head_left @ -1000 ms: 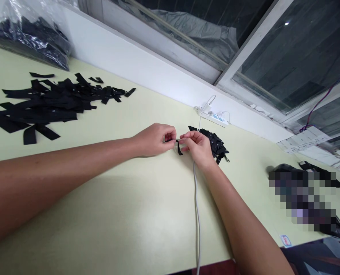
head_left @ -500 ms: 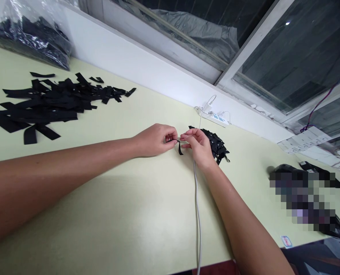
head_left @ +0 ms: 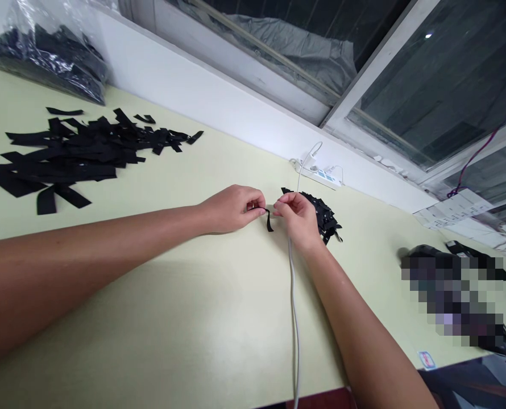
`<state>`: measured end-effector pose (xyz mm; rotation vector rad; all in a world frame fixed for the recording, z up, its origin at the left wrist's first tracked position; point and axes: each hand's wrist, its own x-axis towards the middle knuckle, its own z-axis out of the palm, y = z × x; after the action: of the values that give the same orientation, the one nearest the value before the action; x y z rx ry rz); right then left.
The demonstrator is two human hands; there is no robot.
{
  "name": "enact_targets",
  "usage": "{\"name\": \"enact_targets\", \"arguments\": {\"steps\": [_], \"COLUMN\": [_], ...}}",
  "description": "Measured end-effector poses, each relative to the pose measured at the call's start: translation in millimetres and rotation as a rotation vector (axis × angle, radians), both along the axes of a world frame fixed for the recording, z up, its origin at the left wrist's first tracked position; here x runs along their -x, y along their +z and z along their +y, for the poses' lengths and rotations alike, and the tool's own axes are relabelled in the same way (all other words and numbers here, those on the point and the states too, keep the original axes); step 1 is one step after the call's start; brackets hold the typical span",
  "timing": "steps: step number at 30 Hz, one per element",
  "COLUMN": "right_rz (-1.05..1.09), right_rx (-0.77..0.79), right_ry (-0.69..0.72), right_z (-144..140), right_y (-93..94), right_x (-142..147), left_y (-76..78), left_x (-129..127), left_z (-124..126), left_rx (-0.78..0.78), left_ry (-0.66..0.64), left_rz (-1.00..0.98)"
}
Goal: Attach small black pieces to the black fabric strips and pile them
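1. The thumb and forefinger of my left hand (head_left: 238, 208) are pinched together on a short black strip (head_left: 270, 222); its loose end bends over and hangs in the gap between my two hands.
2. My right hand (head_left: 301, 222) is just beside it, thumb and fingertips drawn in close to one another. I cannot tell whether they meet or have anything between them.
3. Right behind my right hand, and partly hidden by it, sits a compact heap of black pieces (head_left: 324, 215) with small light specks.
4. A pale cable (head_left: 293, 318) passes beneath my right hand and runs down the table (head_left: 171, 318) to its near edge.
5. Beyond the heap, against the white wall panel (head_left: 219, 85), lies a white power strip (head_left: 321, 176) with plugs in it.
6. Well off to my left, a loose spread of black strips (head_left: 80, 149) lies flat and overlapping; behind it slumps a clear plastic bag (head_left: 50, 62) with dark contents.
7. Far to my right are dark items (head_left: 432, 251), mostly blurred into blocks, and near the table's edge a small label (head_left: 426, 359).
8. Above the panel stand window panes (head_left: 440, 79), a crumpled grey sheet (head_left: 304, 48) behind one of them.
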<state>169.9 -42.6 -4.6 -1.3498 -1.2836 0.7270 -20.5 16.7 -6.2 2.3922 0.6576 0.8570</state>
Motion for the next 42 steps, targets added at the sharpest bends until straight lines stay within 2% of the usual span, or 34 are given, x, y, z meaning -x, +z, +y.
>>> {"name": "enact_targets", "arguments": {"steps": [6, 13, 25, 34, 38, 42], "right_rz": [0.006, 0.037, 0.015, 0.071, 0.058, 0.077], "right_rx": [0.038, -0.048, 0.02, -0.023, 0.015, -0.032], "right_ry": [-0.028, 0.001, 0.001, -0.007, 0.011, 0.022], "right_z": [-0.6, -0.1, -1.9, -1.1, -1.4, 1.0], "right_y": [2.8, -1.2, 1.8, 3.1, 0.4, -4.2], "right_x": [0.5, -1.8, 0.4, 1.5, 3.3, 0.7], "left_y": [-0.9, -1.0, -1.3, -1.1, -1.3, -2.1], "left_x": [-0.4, -0.2, 0.0, -0.1, -0.4, -0.8], "left_z": [-0.5, 0.0, 0.1, -0.4, 0.2, 0.7], "left_rx": [-0.007, -0.001, 0.005, -0.001, 0.001, -0.001], "left_ry": [0.007, -0.004, -0.003, 0.001, 0.001, -0.007], "left_rz": [-0.009, -0.007, -0.003, -0.001, -0.003, -0.01]}}
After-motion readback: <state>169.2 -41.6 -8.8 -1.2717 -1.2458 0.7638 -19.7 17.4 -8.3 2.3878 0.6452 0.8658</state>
